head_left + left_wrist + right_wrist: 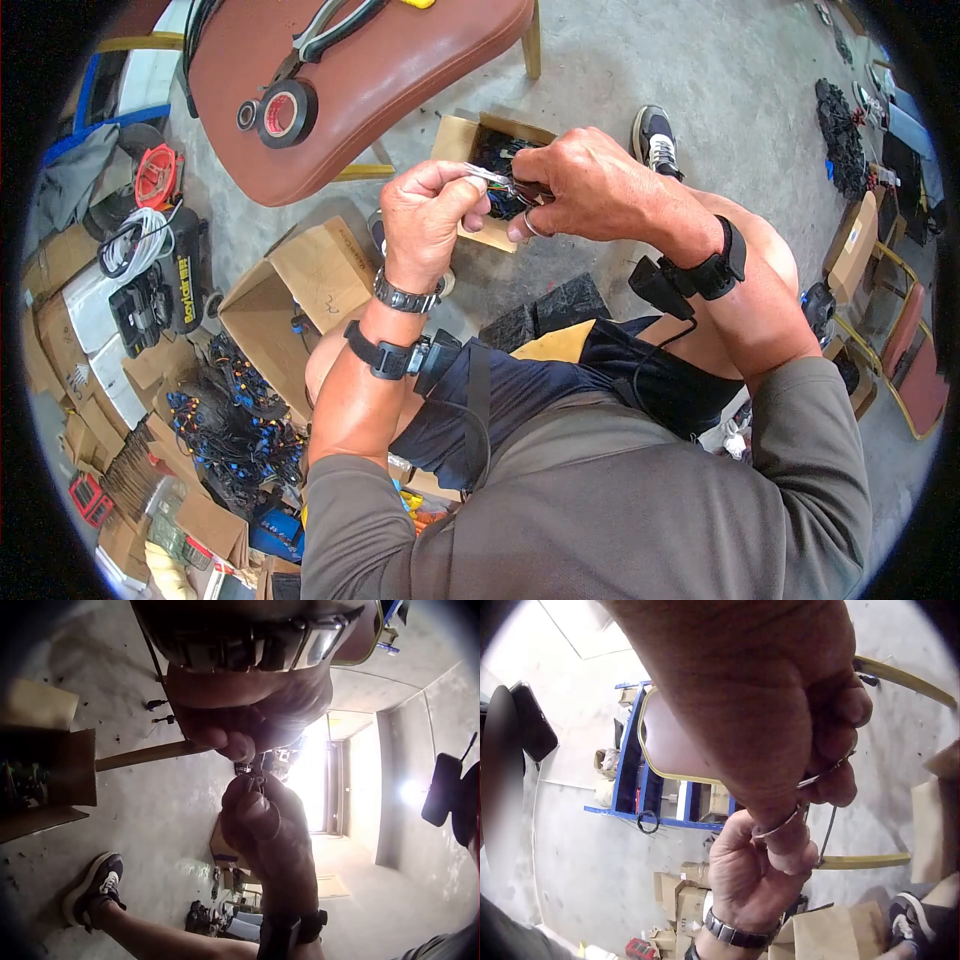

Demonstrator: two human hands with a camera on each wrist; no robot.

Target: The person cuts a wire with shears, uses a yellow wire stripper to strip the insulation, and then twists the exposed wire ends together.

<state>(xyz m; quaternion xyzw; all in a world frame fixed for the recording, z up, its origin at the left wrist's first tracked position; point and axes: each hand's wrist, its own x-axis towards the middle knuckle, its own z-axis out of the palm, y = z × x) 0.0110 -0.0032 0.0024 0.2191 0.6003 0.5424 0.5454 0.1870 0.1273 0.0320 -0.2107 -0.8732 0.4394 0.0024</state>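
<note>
My left hand (425,210) pinches a pale cable (485,174) between thumb and fingers, in front of my lap. Thin coloured wires fan out from the cable's end. Close against it, my right hand (590,185) grips what looks like a pair of small metal scissors (826,771), with the thumb through one loop. The fingers hide most of the blades. In the left wrist view both hands meet fingertip to fingertip. Below them stands an open cardboard box (455,140) with dark cables inside.
A red-brown padded seat (390,75) at upper left bears pliers (325,35) and a roll of black tape (287,113). A larger open carton (330,265) stands left of my knee, beside a heap of black cables (235,420). My shoe (655,140) is on the concrete floor.
</note>
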